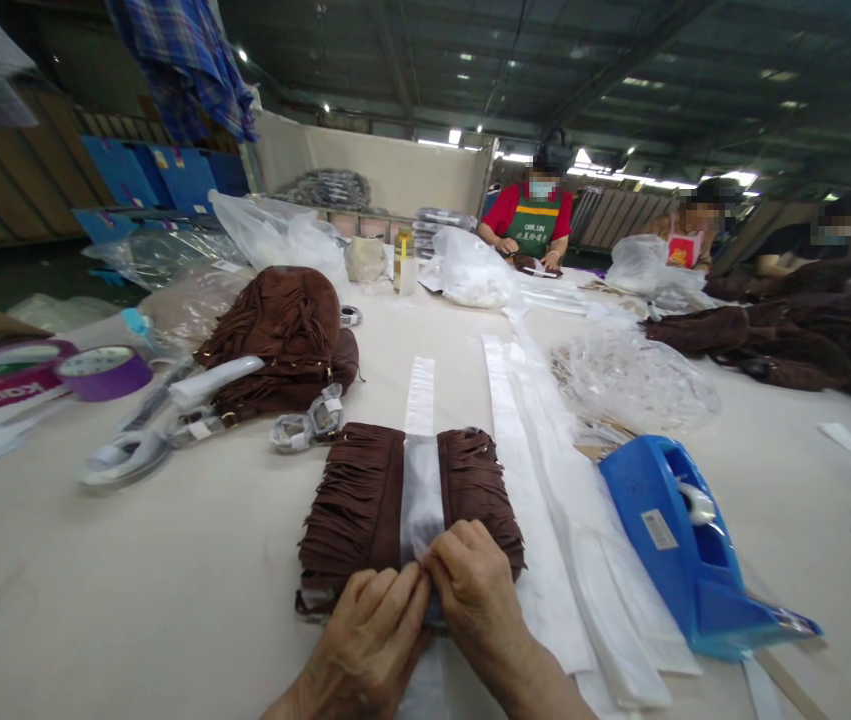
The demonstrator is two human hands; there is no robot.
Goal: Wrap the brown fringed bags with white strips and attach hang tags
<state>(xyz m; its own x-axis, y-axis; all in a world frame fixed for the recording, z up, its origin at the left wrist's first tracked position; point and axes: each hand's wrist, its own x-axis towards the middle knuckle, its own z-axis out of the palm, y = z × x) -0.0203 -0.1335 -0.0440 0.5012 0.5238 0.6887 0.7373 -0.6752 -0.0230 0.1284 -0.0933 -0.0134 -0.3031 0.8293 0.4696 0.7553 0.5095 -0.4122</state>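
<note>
My left grip (380, 615) and right grip (470, 575) pinch the strip (421, 485) across the bag (357, 495): wrapping, seemingly; next calls for even tension.

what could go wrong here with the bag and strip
The translucent strip might wrinkle or tear where the left grip and right grip pinch it. The brown bag's fringe could get trapped under its edges. The blue tape dispenser sits close by and might get bumped.

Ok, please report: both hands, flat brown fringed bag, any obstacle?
Left hand and right hand: fingers closed on translucent whitish strip. Brown fringed bag: lying flat, strip across middle. Nothing seen blocking; blue plastic tape dispenser apart, rightward.
</note>
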